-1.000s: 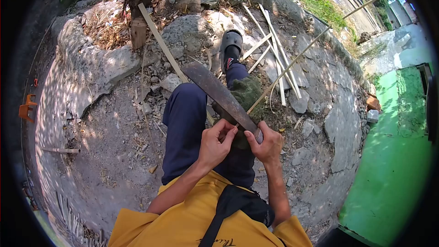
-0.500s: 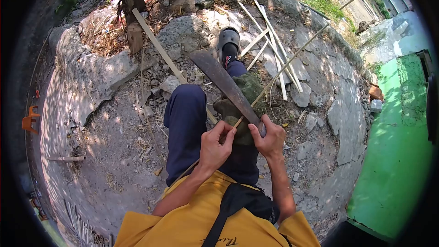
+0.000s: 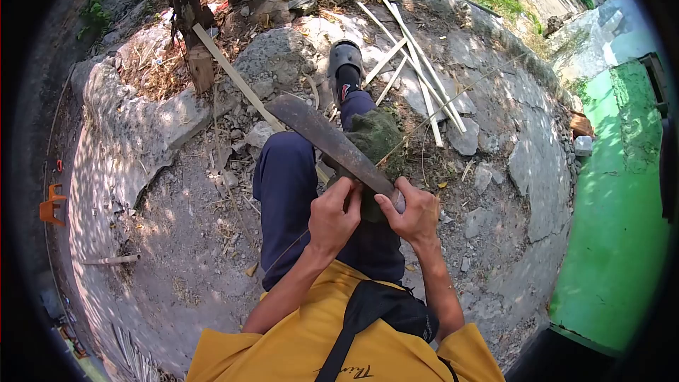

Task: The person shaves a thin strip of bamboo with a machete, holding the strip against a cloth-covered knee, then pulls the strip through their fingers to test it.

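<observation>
My right hand (image 3: 412, 209) is wrapped round the handle end of a machete (image 3: 329, 140), its wide dark blade slanting up and to the left over my legs. My left hand (image 3: 334, 218) is closed in a pinch near the blade's lower edge. Between its fingers runs a thin bamboo strip (image 3: 424, 122), which passes under the blade, reaches far up to the right and shows again thinly below the hand. A dark green cloth (image 3: 378, 134) covers my leg beneath the blade. The strip's exact contact with the blade is hidden by my fingers.
Several pale split bamboo lengths (image 3: 419, 64) lie ahead on broken concrete. One long slat (image 3: 233, 74) leans by the tree trunk (image 3: 189, 14). A green wall (image 3: 608, 226) stands right; an orange plastic chair (image 3: 51, 205) is far left.
The strip has shifted and now looks thinner and blurred, its far end higher to the right. My left hand has moved slightly up, closer under the blade; the machete has moved slightly left.
</observation>
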Demonstrator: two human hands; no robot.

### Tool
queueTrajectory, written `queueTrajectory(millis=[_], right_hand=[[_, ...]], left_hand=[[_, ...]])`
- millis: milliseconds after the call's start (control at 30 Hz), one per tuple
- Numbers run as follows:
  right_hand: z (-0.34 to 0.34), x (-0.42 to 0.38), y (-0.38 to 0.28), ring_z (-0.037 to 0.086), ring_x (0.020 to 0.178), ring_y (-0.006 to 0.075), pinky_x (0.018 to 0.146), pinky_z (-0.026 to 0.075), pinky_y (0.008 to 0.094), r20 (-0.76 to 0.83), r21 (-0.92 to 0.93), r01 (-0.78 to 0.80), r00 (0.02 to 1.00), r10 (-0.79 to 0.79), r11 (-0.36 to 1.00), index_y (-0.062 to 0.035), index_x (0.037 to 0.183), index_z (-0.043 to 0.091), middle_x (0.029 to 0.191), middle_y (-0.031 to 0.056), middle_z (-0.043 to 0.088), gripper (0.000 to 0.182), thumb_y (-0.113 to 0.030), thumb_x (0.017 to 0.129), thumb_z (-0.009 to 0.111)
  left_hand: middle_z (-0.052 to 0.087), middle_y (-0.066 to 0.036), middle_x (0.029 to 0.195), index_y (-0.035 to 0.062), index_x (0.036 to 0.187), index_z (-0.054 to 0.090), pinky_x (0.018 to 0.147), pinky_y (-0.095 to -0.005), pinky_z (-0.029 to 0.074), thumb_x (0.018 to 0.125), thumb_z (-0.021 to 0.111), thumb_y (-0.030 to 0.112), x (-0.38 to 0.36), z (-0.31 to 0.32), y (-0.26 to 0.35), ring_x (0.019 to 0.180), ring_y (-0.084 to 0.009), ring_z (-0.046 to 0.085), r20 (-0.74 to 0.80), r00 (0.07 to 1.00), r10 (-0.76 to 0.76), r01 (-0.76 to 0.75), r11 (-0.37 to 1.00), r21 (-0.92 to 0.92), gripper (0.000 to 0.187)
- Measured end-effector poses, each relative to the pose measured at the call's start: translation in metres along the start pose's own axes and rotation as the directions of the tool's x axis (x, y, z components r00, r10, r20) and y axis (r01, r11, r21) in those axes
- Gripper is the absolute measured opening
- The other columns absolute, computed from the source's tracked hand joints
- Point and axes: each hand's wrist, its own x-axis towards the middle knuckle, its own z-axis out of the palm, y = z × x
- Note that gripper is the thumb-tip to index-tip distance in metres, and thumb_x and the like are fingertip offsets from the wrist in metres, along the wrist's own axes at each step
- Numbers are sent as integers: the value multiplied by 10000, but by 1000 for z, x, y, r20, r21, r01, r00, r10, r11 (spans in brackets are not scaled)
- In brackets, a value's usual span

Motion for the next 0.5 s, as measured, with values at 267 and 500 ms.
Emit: queueTrajectory(millis=[267,500], right_hand=[[7,9,11,686,650,446,569,499,510,-36,42,-86,995,88,995,-55,893,641,661,201,651,526,-572,939,730],[2,4,13,695,644,420,574,515,492,-8,15,14,1000,-14,1000,-60,952,700,666,191,660,522,-581,929,733]], left_hand=[[644,-88,700,1,929,674,520,-290,427,951,741,-10,-19,4,4,555,-106,572,-57,998,8,-12,998,-67,71],[631,-108,692,-10,917,639,528,-315,435,952,735,10,-11,-8,5,549,-157,582,48,990,-130,135,984,-119,104]])
